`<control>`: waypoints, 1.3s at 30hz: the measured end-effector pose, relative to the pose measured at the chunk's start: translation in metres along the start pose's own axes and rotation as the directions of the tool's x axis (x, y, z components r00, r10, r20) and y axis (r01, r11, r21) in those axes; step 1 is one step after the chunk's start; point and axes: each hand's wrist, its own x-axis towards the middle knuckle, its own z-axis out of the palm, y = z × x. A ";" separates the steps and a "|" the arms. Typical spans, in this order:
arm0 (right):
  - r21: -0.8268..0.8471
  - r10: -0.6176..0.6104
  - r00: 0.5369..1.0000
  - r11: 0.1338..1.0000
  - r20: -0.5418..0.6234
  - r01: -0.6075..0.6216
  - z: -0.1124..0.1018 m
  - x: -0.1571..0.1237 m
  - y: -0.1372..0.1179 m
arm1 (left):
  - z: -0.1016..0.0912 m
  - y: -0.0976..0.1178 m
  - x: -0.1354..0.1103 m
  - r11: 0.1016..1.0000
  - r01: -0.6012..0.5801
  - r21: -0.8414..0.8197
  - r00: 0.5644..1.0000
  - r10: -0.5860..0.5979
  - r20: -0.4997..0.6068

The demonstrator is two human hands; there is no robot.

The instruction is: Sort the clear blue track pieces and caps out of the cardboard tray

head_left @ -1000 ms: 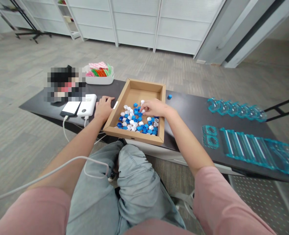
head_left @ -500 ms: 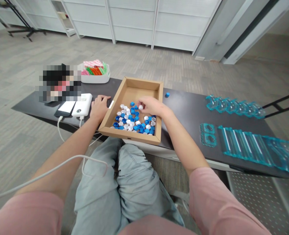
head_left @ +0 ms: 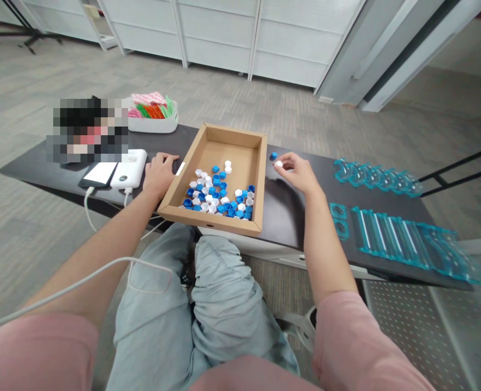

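Observation:
My right hand [head_left: 297, 171] pinches a white hexagonal piece [head_left: 278, 163] just right of the cardboard box [head_left: 261, 187]. Close to its fingertips, a single blue hexagonal piece [head_left: 273, 156] lies on the dark table. Inside the box, many loose blue and white hexagonal pieces [head_left: 213, 191] are spread over the near half, and a couple of white ones sit farther up. On the table by the box's left wall rests my left hand [head_left: 159, 172], fingers loosely stretched and holding nothing.
Left of the box are a white power bank [head_left: 130, 168], a phone [head_left: 99, 174] with cables, a blurred-out patch and a white basket [head_left: 154, 125] of colourful items. Teal clear plastic parts [head_left: 395, 239] lie on the right. A white cable [head_left: 81, 282] crosses my left arm.
My right hand has left the box, moving right over its wall with a white piece, to beside the blue piece on the table. My left hand stays by the box. The view has shifted slightly.

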 end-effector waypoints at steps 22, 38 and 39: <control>-0.187 -0.265 0.929 0.930 0.256 0.317 0.047 0.034 -0.103 | -0.003 0.003 -0.002 1.000 0.009 -0.011 1.000 -0.009 -0.004; -0.085 -0.239 0.969 0.966 0.060 0.243 0.038 0.032 -0.085 | -0.007 0.006 -0.004 1.000 0.005 0.003 1.000 -0.005 0.026; -0.078 -0.205 0.979 0.976 -0.014 0.203 0.025 0.024 -0.075 | -0.008 0.007 -0.004 1.000 0.008 0.002 1.000 -0.008 0.023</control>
